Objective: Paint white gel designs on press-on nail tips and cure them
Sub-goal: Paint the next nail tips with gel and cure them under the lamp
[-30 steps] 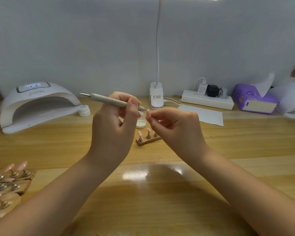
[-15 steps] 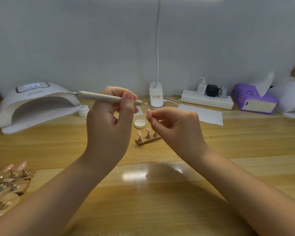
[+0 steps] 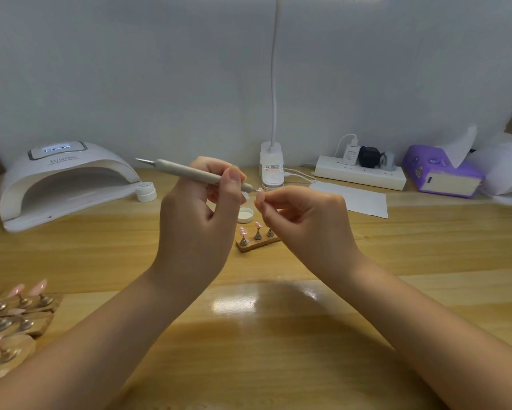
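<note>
Pen tip back at the nail tip (image 3: 260, 195), after lifting away to the left half a second ago; reads as a fresh stroke of white gel beginning. Left hand (image 3: 200, 220) grips the dotting pen (image 3: 195, 174), fingers curled round it. Right hand (image 3: 303, 220) pinches the nail tip, held above the small wooden stand (image 3: 257, 243). Open gel jar (image 3: 146, 192) and curing lamp (image 3: 62, 182) sit left; lid (image 3: 245, 215) just behind. Nothing blocks the lamp mouth.
</note>
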`<state>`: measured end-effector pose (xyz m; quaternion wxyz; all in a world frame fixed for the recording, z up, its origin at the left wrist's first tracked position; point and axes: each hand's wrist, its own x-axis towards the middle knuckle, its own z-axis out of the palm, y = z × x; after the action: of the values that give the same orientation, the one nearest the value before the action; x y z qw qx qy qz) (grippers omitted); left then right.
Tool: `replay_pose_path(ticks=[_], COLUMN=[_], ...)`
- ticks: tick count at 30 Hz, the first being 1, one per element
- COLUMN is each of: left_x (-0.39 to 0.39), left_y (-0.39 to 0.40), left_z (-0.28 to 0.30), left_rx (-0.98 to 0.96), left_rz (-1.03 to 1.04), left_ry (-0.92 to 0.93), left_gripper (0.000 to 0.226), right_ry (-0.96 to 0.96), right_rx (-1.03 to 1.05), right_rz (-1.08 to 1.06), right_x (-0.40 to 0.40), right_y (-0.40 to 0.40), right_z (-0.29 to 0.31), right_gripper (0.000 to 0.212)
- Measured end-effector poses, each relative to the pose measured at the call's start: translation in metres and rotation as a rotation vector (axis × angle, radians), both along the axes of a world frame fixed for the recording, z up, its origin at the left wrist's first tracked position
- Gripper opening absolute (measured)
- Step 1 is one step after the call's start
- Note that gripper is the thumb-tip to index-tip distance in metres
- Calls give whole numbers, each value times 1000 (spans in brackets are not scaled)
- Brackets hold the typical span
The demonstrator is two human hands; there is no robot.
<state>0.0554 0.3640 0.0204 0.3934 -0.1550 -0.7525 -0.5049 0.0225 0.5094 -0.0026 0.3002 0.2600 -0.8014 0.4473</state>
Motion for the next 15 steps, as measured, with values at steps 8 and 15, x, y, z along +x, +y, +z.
replay_pose_path(ticks=[8, 15], left_x=[-1, -1], left_y=[0, 1], left_z=[-2, -3], left_rx=[-3, -3], left_rz=[10, 7], left_ry=[-5, -11], left_gripper=[15, 16], right_ry=[12, 23], right_rx=[7, 18], right_rz=[2, 7], right_x=[0, 0], right_y=[0, -1], right_z=[0, -1], right_gripper=[15, 15])
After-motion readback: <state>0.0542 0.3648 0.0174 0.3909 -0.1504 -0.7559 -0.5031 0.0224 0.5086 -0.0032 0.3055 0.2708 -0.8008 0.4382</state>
